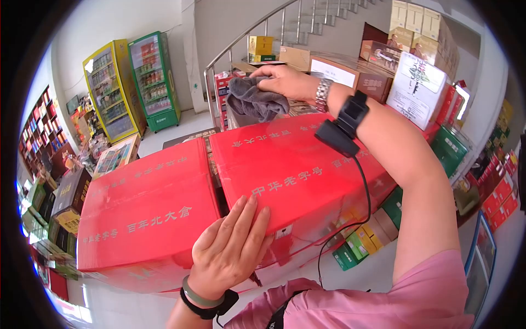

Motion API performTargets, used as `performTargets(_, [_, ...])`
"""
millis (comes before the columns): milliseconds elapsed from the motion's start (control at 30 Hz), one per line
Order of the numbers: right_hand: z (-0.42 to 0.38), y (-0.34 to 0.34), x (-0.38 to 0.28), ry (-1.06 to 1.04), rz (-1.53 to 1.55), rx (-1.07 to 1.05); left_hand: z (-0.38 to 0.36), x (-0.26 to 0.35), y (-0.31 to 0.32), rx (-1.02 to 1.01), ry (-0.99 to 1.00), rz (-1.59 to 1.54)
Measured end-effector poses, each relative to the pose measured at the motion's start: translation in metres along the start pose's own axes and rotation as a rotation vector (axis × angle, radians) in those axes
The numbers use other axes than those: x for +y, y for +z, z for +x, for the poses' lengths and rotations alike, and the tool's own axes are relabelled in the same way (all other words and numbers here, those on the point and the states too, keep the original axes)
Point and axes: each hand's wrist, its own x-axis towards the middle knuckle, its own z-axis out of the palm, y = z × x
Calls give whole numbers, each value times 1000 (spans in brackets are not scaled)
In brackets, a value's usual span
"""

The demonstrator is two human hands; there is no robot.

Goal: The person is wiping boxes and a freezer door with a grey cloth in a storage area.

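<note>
A crumpled grey cloth (256, 100) is held in my right hand (293, 82), above the far edge of a red carton. My left hand (231, 241) lies with its fingers stretched out on the near edge of that right-hand red carton (285, 159), close to the gap between two cartons. The left-hand red carton (145, 208) stands beside it, with a narrow dark gap between them. Both cartons carry gold Chinese lettering on top. Bands with black devices sit on both my forearms, and a metal watch is on my right wrist.
Brown cartons (375, 85) and a white box (417, 90) are stacked at the back right. A stair rail (246, 30) rises behind. Two display fridges, yellow (112, 90) and green (155, 82), stand at the left. A black cable (368, 197) hangs from my right forearm across the carton's front.
</note>
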Motion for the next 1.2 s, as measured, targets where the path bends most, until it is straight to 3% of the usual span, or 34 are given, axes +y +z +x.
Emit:
performTargets(167, [-95,25,-47,-132,85,22,-3,0,-2,17,11,-90])
performTargets(300, [-171,76,-70,-360,-478,-29,-7,-4,-3,30,29,-154])
performTargets(333, [-179,95,-62,-404,-459,22,-7,-4,-1,42,33,-153])
performTargets(433, [-192,119,-47,-346,-345,212,-9,-5,1,17,75,-82])
performTargets(533, [-207,109,-41,-225,-487,308,-9,-1,-6,-38,50,-77])
performTargets(767, [-259,23,37,173,-661,714,-12,-2,-3,-37,46,-108])
performTargets(833, [-260,12,57,180,-714,835,-12,0,-4,-34,34,-116])
performTargets(933, [-250,30,46,42,-717,861,-8,5,-7,-37,-4,-111])
performTargets(967, [-245,43,31,75,-621,760,-8,7,-7,-41,-18,-109])
performTargets(1000, [-238,59,28,-114,-645,759,-6,9,-6,-38,-26,-122])
performTargets(1133, [-223,122,-21,-370,-511,629,-1,14,-2,-31,-15,-36])
performTargets(1200, [-222,138,-26,-514,-464,660,-3,13,1,-30,-4,-4])
